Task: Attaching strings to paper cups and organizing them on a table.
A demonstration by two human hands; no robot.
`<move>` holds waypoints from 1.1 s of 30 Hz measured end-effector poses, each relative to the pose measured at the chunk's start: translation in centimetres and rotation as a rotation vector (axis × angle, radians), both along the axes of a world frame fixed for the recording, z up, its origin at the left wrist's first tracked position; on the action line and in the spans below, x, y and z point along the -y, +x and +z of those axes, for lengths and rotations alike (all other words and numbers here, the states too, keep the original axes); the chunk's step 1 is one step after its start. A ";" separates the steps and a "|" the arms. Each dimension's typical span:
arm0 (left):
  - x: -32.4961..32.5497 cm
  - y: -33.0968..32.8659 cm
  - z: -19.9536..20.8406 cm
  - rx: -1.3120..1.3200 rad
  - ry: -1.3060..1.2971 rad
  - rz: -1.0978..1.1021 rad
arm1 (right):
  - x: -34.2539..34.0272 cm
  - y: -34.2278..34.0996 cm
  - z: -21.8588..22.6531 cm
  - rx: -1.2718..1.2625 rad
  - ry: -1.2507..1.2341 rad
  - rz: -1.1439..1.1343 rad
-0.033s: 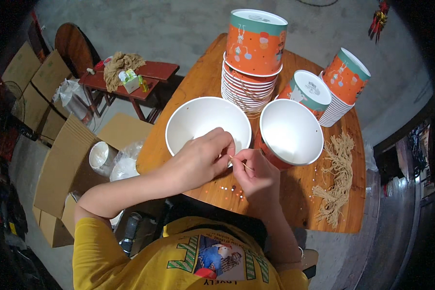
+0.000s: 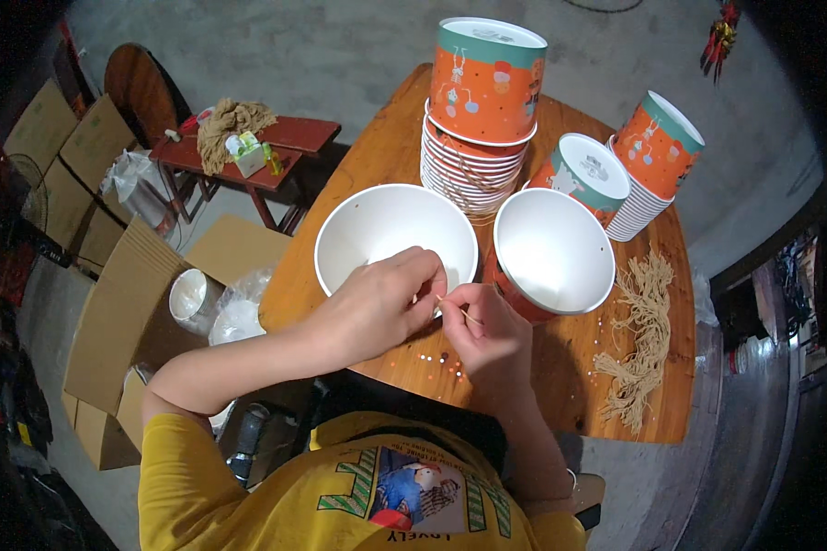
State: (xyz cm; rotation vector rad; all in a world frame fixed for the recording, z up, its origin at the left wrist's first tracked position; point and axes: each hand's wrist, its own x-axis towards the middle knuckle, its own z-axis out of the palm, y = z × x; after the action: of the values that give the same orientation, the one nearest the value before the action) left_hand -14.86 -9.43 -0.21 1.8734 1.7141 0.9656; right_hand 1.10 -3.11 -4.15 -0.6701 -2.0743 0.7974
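In front of me my left hand (image 2: pixel 386 298) is closed in a pinch over the near rim of a white-lined paper bucket (image 2: pixel 363 230). My right hand (image 2: pixel 492 335) meets it fingertip to fingertip, pinching a thin tan cord (image 2: pixel 471 316) whose end sticks out between the fingers. What lies inside the left fingers is hidden. Just beyond my right hand stands a second paper bucket (image 2: pixel 556 243), orange outside and open upward. Small dark holes show near the rims of both buckets.
Stacked orange-and-green buckets (image 2: pixel 487 83) rise at the back, with more buckets (image 2: pixel 657 147) to the right. A bundle of tan cords (image 2: pixel 643 349) lies on the wooden table (image 2: pixel 560 390). Left of it are an open cardboard box (image 2: pixel 124 321) and a red bench (image 2: pixel 294 133).
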 end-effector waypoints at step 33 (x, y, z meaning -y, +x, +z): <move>-1.1 -1.0 -0.1 0.715 -0.341 -0.102 | 0.0 -0.3 -2.0 -0.158 -0.179 -0.029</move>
State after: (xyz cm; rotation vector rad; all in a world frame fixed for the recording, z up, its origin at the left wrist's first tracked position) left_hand -15.88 -8.29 -0.28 1.1792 1.2343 1.0509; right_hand 0.76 -3.08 -6.11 -0.7084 -1.8623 0.9958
